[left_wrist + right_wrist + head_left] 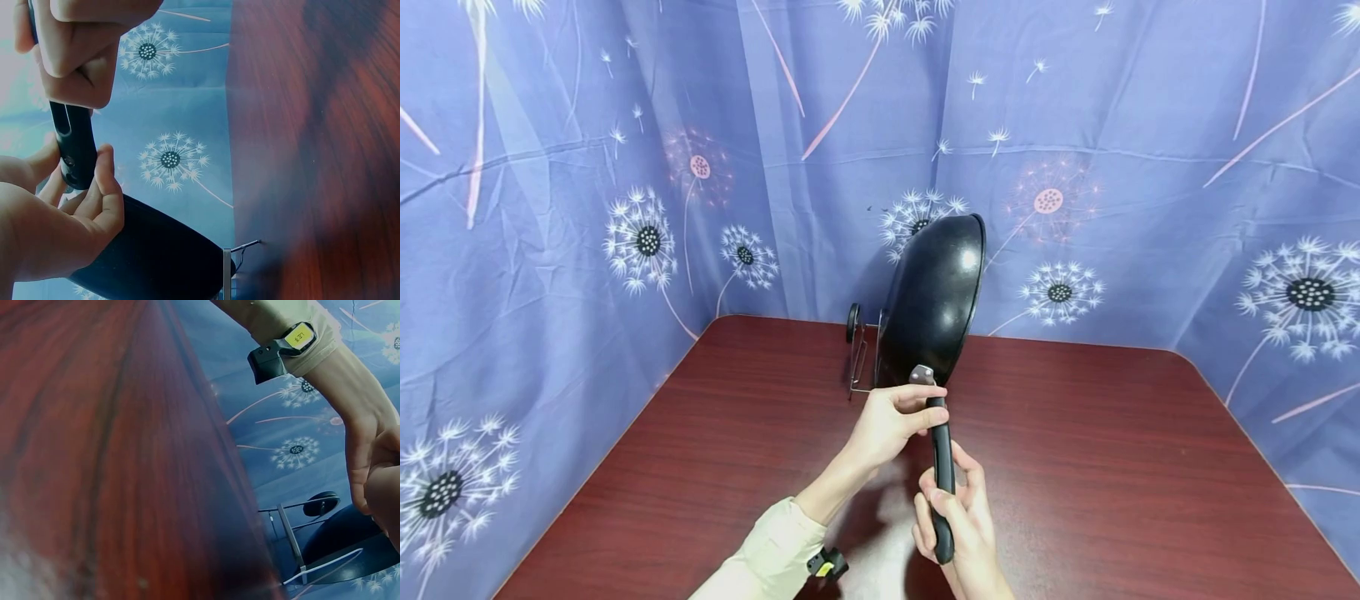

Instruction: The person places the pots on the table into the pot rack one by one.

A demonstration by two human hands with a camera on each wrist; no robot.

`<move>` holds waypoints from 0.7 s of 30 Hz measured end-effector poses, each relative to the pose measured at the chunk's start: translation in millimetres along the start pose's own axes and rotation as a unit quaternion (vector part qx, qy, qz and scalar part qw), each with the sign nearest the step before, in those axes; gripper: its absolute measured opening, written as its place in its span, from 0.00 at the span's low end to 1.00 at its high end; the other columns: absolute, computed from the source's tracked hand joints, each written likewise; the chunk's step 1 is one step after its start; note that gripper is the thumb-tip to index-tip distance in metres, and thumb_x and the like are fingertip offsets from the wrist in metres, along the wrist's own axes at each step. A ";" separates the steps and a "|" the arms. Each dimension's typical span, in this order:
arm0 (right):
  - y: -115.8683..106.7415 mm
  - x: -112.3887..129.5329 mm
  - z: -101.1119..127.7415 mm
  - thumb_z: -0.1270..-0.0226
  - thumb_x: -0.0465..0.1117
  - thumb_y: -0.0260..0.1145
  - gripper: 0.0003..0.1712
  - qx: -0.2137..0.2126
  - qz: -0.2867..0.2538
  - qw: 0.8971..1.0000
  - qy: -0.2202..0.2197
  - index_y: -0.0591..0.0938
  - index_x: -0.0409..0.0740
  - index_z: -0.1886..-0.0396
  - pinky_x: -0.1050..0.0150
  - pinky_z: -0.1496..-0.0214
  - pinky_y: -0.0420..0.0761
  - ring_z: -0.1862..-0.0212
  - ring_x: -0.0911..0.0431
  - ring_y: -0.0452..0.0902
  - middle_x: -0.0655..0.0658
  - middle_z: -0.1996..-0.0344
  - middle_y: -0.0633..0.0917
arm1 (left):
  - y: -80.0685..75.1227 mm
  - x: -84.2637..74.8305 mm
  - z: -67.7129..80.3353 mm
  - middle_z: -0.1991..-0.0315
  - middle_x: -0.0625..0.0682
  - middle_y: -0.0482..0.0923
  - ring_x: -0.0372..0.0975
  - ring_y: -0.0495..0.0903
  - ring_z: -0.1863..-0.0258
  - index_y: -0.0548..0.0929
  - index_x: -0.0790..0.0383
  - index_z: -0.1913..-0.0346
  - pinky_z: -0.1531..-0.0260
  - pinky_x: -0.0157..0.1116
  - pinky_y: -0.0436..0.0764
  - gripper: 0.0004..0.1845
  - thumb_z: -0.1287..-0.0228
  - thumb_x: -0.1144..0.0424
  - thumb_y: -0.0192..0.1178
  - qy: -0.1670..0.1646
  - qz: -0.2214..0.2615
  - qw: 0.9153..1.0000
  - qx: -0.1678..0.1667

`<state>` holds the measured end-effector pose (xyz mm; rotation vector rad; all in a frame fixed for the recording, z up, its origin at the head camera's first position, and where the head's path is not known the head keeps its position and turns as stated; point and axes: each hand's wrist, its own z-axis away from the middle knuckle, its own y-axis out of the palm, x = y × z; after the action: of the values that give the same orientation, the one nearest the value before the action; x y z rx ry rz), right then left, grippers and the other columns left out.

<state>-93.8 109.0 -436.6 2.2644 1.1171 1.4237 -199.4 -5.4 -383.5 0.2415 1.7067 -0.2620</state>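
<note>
Black pan (936, 296) between both hands (925, 467)

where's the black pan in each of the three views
Head: the black pan stands tilted at centre, above both hands.
Left wrist: its dark bowl fills the bottom left, below the handle.
Right wrist: only a dark curve of it shows at bottom right.
Shared landmark: the wire rack beside the pan, also seen at and.
</note>
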 end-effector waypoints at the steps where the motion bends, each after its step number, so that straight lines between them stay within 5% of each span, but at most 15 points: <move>1: 0.0 0.3 -0.2 0.27 0.23 0.37 0.32 -0.009 0.010 1.000 0.007 0.51 0.53 0.30 0.60 0.85 0.46 0.81 0.56 0.55 0.54 0.61 0.75 | 0.0 0.4 0.0 0.65 0.54 0.87 0.38 0.80 0.73 0.87 0.61 0.49 0.67 0.34 0.82 0.16 0.41 0.64 0.71 0.001 0.000 1.000 0.002; 8: -1.9 1.4 -1.6 0.27 0.23 0.40 0.31 -0.012 0.043 0.999 0.019 0.49 0.52 0.31 0.58 0.86 0.47 0.81 0.57 0.58 0.54 0.62 0.76 | -0.6 4.6 -0.6 0.62 0.56 0.87 0.33 0.81 0.71 0.87 0.61 0.48 0.59 0.47 0.85 0.16 0.40 0.65 0.70 0.002 -0.002 1.000 0.005; 12: -1.7 5.3 -1.6 0.26 0.25 0.43 0.31 -0.042 0.104 0.993 0.043 0.49 0.50 0.31 0.66 0.88 0.55 0.81 0.63 0.67 0.54 0.64 0.77 | -2.4 5.3 -2.1 0.58 0.60 0.87 0.32 0.82 0.68 0.86 0.61 0.46 0.55 0.52 0.84 0.17 0.38 0.64 0.69 0.012 -0.008 1.000 0.023; 15: -1.1 10.8 -0.8 0.26 0.28 0.49 0.30 -0.095 0.181 0.975 0.087 0.51 0.50 0.31 0.70 0.85 0.69 0.79 0.64 0.73 0.53 0.65 0.78 | -4.9 5.5 -1.6 0.54 0.61 0.86 0.33 0.82 0.67 0.84 0.61 0.44 0.55 0.53 0.84 0.18 0.37 0.64 0.68 0.020 -0.019 0.999 0.036; 18: -1.9 17.1 -0.6 0.25 0.32 0.53 0.29 -0.136 0.247 0.951 0.129 0.55 0.49 0.29 0.65 0.78 0.80 0.77 0.60 0.76 0.50 0.63 0.80 | -9.4 6.1 0.5 0.51 0.61 0.85 0.36 0.83 0.63 0.83 0.59 0.41 0.55 0.50 0.84 0.19 0.35 0.62 0.66 0.027 -0.035 0.998 0.049; 21: -4.5 23.2 -0.5 0.23 0.35 0.53 0.27 -0.143 0.285 0.938 0.139 0.59 0.46 0.28 0.58 0.70 0.86 0.72 0.57 0.80 0.45 0.58 0.80 | -14.9 7.2 3.7 0.46 0.58 0.84 0.39 0.84 0.56 0.80 0.56 0.38 0.56 0.44 0.85 0.21 0.34 0.61 0.65 0.029 -0.048 0.997 0.059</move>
<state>-91.0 128.5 -423.4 2.3108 0.2611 2.0143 -201.5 -20.6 -390.6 0.2573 1.7651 -0.4316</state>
